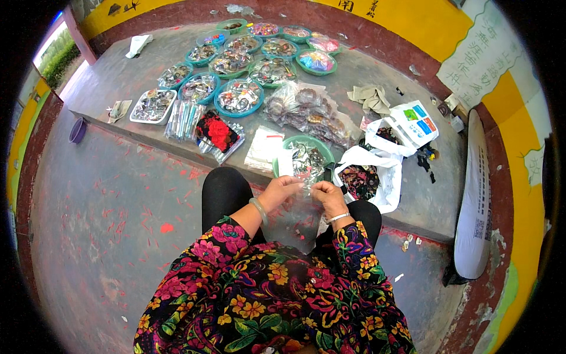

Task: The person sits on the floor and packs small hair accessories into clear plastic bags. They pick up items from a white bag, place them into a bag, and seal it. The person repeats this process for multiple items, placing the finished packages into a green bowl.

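Note:
Above my lap, my left hand (279,193) and my right hand (329,198) pinch what looks like a clear plastic bag (290,223) by its upper edge, their fingertips close together. The bag hangs down between my knees. Just beyond my fingertips a green basket (328,154) holds small items in clear plastic wrapping. White cards or packets (263,148) lie to the left of it. A white plastic bag (390,197) stands open at the right, with dark, multicoloured patterned pieces (359,180) inside.
Several round baskets (239,112) of small packed goods cover the raised concrete platform (132,71). Clear bags of brown items (309,112) lie centrally, near a red-and-black packet (219,131). A white tray (134,115) stands left, a long white board (471,218) right.

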Demonstrator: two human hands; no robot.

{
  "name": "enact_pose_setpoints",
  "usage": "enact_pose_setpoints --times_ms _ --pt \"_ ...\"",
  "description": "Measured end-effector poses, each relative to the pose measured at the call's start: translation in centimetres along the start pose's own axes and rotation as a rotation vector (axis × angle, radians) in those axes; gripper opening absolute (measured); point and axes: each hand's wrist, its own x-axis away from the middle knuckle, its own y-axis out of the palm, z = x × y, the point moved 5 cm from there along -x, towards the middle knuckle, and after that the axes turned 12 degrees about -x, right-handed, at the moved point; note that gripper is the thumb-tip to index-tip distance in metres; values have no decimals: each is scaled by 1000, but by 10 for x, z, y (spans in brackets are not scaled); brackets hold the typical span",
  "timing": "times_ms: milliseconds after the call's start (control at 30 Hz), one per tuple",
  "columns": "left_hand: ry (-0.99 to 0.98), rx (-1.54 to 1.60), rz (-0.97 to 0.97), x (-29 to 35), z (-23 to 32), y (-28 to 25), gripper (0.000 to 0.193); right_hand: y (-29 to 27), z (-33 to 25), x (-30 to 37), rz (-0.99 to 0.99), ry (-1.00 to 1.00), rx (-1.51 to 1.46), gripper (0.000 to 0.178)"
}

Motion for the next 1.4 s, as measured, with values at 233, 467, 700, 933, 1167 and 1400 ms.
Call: enact_pose_setpoints --times_ms 233,467,700,933,1167,1400 --pt "39 -34 -32 -3 -8 4 17 2 -4 -1 49 -53 -137 7" --pt "31 -131 -77 -5 -12 3 15 -2 -2 0 64 -30 45 9" --pt "26 -92 -92 -6 -14 5 17 -2 -3 1 83 -62 -52 7" --pt "11 -141 -85 -8 -16 5 19 1 -5 0 94 -75 54 5" --pt "36 -195 118 -13 -24 -5 20 4 -8 0 161 -215 212 10" --pt "73 -5 61 -13 -23 -6 26 35 -50 28 248 -819 935 14"
